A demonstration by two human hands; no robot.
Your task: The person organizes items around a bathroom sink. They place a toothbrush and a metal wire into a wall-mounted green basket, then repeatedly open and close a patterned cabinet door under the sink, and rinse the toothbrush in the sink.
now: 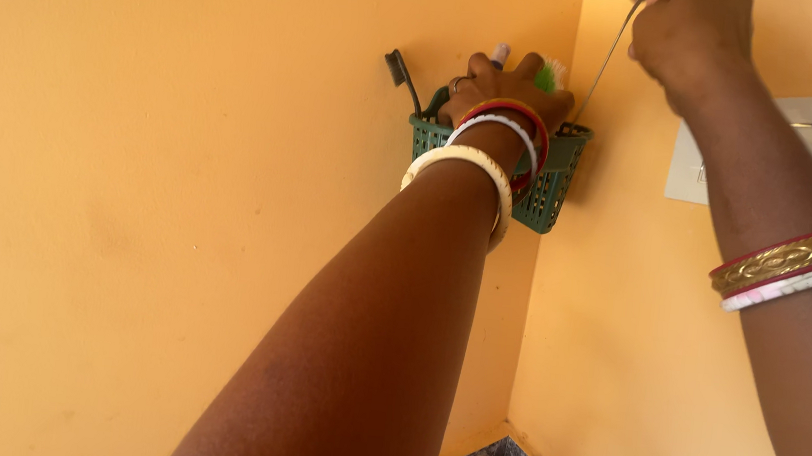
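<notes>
Up in the corner where the two orange walls (pixel 179 184) meet, fixed there at about head height: a small green basket (pixel 556 189) of slotted plastic. Reaching straight up and forward to it with the left hand (pixel 506 93), knuckles toward the camera, palm laid over the top of the basket and fingers curled down among what stands inside; hard to tell whether closing on anything or only resting there. Directly under that hand, then, touching it, with the left arm clearly the nearer of the two.

Holding higher and further right with the right hand (pixel 692 37), fist closed around the upper end of a thin metal wire (pixel 604 68). Running long and nearly straight, down and to the left from that fist to the basket's right rim, so lying below and left of the right hand and apart from it along the whole length of the wire.

Standing in the basket beside the left hand: a black toothbrush (pixel 401 69) leaning out to the left, head up, and a tuft of green bristles (pixel 549 74) just right of the fingers. On the right wall, behind the right forearm, a white switch plate (pixel 796 148).
</notes>
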